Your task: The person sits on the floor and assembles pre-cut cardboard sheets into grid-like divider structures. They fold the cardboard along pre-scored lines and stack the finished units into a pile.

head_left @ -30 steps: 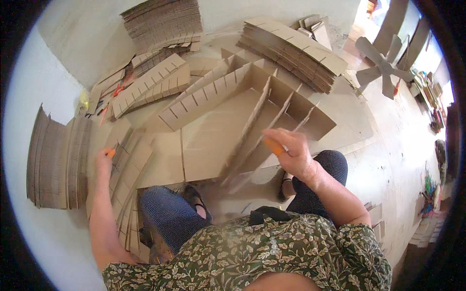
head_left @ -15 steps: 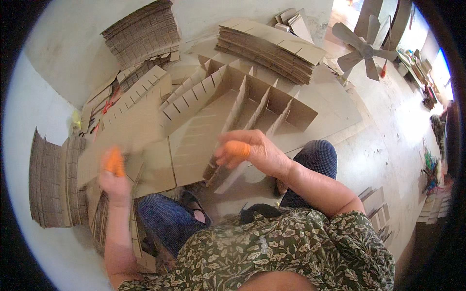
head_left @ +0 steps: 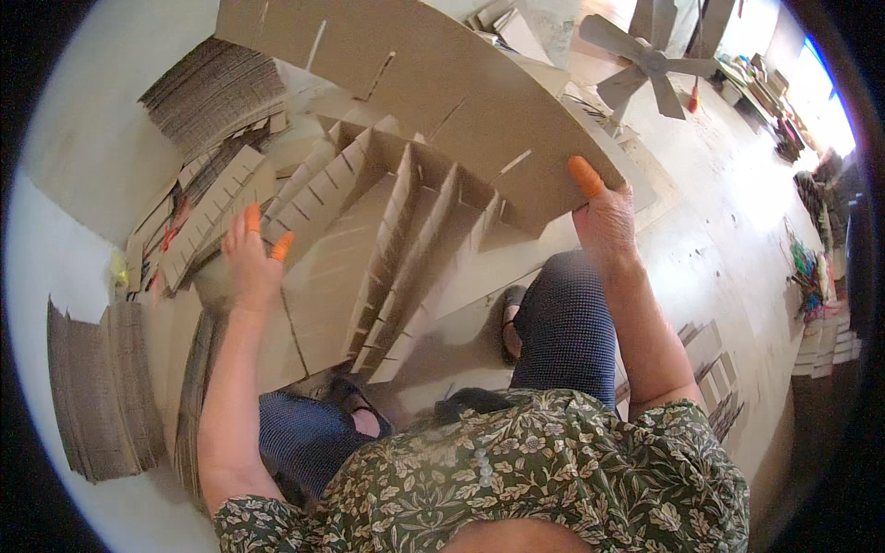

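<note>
My right hand [head_left: 607, 214], with an orange cover on its thumb, grips the right end of a long brown slotted cardboard sheet [head_left: 415, 69]. The sheet is raised and stretches far to the left across the upper view. My left hand [head_left: 253, 263] has orange covers on two digits; its fingers are stretched apart and nothing shows in them. It is beside slotted cardboard strips [head_left: 217, 207]. Below the raised sheet stands a partly interlocked cardboard divider [head_left: 403, 221], several upright strips crossing a longer one. The raised sheet hides part of its far side.
Stacks of cardboard pieces lean at the far left [head_left: 212, 92] and near left [head_left: 101, 387]. A grey-bladed fan [head_left: 653, 63] stands at the back right. Coloured cords [head_left: 807, 267] lie at the right edge. My knees flank the work area.
My right hand has left the divider, moved right and up, and now grips the long sheet. My left hand has moved up and right. The whole view has shifted.
</note>
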Demonstrator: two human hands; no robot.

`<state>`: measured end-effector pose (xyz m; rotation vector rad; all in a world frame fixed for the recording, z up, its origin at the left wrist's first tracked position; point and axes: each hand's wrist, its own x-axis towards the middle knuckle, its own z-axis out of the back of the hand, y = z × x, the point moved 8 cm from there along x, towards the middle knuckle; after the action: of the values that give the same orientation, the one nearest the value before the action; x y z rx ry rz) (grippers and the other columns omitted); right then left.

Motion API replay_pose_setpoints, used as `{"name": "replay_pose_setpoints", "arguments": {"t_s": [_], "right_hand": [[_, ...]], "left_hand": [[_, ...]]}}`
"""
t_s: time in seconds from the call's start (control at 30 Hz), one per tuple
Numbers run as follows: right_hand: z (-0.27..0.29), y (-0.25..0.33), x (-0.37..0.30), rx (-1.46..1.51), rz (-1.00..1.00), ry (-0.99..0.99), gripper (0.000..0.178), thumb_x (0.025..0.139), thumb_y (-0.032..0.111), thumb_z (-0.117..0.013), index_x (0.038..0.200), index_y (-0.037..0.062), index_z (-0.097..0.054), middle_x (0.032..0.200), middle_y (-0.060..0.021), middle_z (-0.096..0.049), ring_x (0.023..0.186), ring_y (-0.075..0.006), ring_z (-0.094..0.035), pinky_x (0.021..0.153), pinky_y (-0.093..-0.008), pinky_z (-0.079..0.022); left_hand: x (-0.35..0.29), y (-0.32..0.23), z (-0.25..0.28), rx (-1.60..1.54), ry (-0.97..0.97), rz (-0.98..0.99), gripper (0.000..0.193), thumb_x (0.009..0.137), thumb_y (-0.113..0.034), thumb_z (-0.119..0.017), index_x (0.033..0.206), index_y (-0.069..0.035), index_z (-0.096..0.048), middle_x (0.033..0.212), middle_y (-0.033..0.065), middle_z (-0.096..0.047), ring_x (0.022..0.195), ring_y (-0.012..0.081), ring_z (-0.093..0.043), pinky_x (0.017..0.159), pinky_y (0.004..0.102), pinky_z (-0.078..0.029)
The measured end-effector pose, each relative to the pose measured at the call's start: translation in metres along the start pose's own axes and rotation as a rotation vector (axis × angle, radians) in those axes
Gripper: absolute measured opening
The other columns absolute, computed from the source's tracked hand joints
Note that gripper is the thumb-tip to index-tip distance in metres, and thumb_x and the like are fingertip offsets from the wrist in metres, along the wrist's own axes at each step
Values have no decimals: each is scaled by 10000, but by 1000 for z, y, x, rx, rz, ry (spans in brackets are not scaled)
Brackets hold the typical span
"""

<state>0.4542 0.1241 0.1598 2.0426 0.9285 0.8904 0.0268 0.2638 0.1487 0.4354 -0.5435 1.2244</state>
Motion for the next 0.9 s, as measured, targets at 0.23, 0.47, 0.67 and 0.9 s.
{"name": "replay_pose_setpoints", "arguments": {"t_s": [0.23, 0.47, 0.67, 0.9], "right_hand": [[33, -26, 3, -364, 84, 40, 163, 864, 95, -653, 986, -7, -688, 856, 21, -657, 775, -63, -552, 696, -233, -462], [39, -36, 8, -408, 14, 99, 155, 858, 94, -659, 984, 9, -688, 854, 22, -657, 771, -60, -553, 675, -232, -472], [35, -35, 14, -504, 76, 142, 155, 847, 100, -669, 964, 1, -685, 822, 22, -654, 745, -61, -555, 658, -232, -474], [22, -43, 25, -507, 31, 180, 110, 843, 73, -671, 942, 34, -699, 820, 44, -651, 740, -54, -536, 659, -221, -454]], "left_hand": [[7, 65, -44, -210, 271, 184, 320, 876, -234, -597, 1063, 24, -618, 969, 195, -651, 912, 326, -614, 793, 395, -458], [-33, 36, -2, -385, 389, 187, 199, 858, -141, -610, 933, 38, -652, 867, 193, -655, 812, 328, -608, 767, 383, -457], [-47, 29, 26, -309, 252, -7, 199, 841, -124, -636, 985, 13, -648, 930, 156, -647, 899, 327, -589, 826, 392, -440], [-35, -131, 72, -485, 137, -264, 237, 790, -140, -685, 990, -24, -638, 951, 126, -609, 922, 301, -557, 893, 389, -419]]}}
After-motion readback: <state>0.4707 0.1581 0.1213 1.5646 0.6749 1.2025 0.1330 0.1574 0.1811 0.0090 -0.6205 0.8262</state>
